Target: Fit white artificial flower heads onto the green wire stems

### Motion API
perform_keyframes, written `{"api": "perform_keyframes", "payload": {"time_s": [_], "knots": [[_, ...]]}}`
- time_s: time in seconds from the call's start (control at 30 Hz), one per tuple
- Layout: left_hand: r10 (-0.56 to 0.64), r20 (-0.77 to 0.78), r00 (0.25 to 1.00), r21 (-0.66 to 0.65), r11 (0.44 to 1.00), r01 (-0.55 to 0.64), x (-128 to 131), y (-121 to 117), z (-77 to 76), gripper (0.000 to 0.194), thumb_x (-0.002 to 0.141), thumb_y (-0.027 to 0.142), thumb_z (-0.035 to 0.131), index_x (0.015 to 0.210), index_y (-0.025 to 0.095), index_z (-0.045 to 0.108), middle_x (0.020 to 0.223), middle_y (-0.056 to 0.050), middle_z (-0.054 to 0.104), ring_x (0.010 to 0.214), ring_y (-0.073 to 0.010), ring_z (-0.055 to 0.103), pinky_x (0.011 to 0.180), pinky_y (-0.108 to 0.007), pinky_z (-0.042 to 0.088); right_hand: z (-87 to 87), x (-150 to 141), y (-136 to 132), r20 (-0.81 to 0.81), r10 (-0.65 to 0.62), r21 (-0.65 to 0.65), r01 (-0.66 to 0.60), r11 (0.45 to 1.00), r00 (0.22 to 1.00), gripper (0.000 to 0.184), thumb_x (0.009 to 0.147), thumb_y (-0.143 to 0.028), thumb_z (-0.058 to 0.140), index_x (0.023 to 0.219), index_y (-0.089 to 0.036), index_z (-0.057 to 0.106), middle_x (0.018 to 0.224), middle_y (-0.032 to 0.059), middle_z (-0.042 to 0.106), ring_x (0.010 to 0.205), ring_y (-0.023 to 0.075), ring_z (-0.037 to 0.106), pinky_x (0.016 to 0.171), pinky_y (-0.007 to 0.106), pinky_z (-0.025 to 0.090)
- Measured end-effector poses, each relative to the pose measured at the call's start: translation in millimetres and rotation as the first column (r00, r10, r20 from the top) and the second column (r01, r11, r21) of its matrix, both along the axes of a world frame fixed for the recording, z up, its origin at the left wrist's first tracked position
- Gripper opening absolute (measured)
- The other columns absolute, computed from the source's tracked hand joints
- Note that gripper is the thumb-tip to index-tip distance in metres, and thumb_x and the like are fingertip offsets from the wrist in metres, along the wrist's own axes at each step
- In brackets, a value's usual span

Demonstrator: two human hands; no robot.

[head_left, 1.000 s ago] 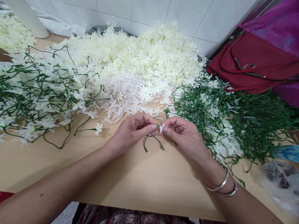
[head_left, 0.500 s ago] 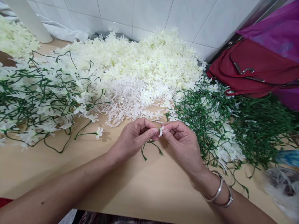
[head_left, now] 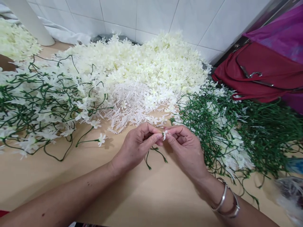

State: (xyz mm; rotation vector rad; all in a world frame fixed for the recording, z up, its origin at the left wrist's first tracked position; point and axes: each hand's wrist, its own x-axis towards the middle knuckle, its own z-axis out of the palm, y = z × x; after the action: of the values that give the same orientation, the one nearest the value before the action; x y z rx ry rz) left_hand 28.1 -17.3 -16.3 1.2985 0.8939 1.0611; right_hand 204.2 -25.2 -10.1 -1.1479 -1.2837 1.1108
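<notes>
Above the table, my left hand pinches a green plastic stem whose branches hang below the fingers. My right hand meets it and pinches a small white artificial flower at the stem's tip. The fingertips hide exactly how flower and stem join. To the left lies a heap of white flowers on green stems, with one flowered stem at its near edge. Bare green stems are piled to the right. Thin white sticks lie scattered beyond my hands.
A large mound of cream flower heads stands against the tiled wall. At the right are a red handbag, a purple bag and a clear plastic bag. A white post rises at the far left.
The view has tilted slightly, so everything sits lower in the picture. Both hands stay together, pinching the flower and stem, with only small finger movements.
</notes>
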Motion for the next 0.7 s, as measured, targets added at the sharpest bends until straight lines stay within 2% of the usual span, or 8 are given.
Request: {"api": "perform_keyframes", "payload": {"time_s": [0.1, 0.23, 0.4, 0.7], "knots": [[0.023, 0.000, 1.000, -0.020, 1.000, -0.023, 0.0, -0.3, 1.8, 0.014, 0.095, 0.032, 0.068, 0.094, 0.018, 0.066, 0.076, -0.001, 0.071, 0.074, -0.0133, 0.068, 0.073, -0.026, 0.056, 0.8, 2.4, -0.5, -0.012, -0.003, 0.002, 0.003, 1.000, 1.000, 0.017, 0.085, -0.037, 0.084, 0.084, -0.024, 0.073, 0.092, 0.0021, 0.075, 0.083, 0.0150, 0.069, 0.082, 0.028, 0.058], [0.026, -0.034, 0.999, 0.024, 0.999, -0.025, -1.1, -1.1, 2.1, 0.014, 0.093, 0.032, 0.071, 0.094, 0.018, 0.071, 0.083, -0.002, 0.072, 0.076, -0.0133, 0.067, 0.072, -0.025, 0.054, 4.1, 5.6, -3.0, 0.009, -0.016, 0.030, 0.016, 0.999, 1.000, 0.012, 0.086, -0.033, 0.083, 0.086, -0.025, 0.074, 0.092, 0.0019, 0.075, 0.085, 0.0149, 0.069, 0.082, 0.027, 0.058], [0.029, -0.039, 0.999, 0.011, 1.000, -0.029, -2.1, -0.4, 2.5, 0.012, 0.095, 0.029, 0.069, 0.098, 0.017, 0.070, 0.082, -0.001, 0.072, 0.078, -0.0126, 0.068, 0.077, -0.025, 0.055, 7.8, 8.6, -4.4, 0.033, 0.018, 0.022, -0.019, 1.000, 0.999, 0.014, 0.088, -0.035, 0.082, 0.086, -0.024, 0.073, 0.085, 0.0022, 0.076, 0.082, 0.0168, 0.072, 0.081, 0.030, 0.060], [0.005, -0.012, 1.000, -0.009, 1.000, -0.005, -0.4, -0.6, 3.5, 0.013, 0.094, 0.030, 0.071, 0.096, 0.017, 0.070, 0.078, 0.000, 0.070, 0.073, -0.0120, 0.066, 0.072, -0.024, 0.053, 8.7, 9.1, -3.7, 0.031, 0.041, 0.025, -0.042, 0.999, 0.999, 0.017, 0.086, -0.039, 0.083, 0.084, -0.025, 0.072, 0.084, 0.0023, 0.077, 0.080, 0.0169, 0.072, 0.077, 0.029, 0.061]]}}
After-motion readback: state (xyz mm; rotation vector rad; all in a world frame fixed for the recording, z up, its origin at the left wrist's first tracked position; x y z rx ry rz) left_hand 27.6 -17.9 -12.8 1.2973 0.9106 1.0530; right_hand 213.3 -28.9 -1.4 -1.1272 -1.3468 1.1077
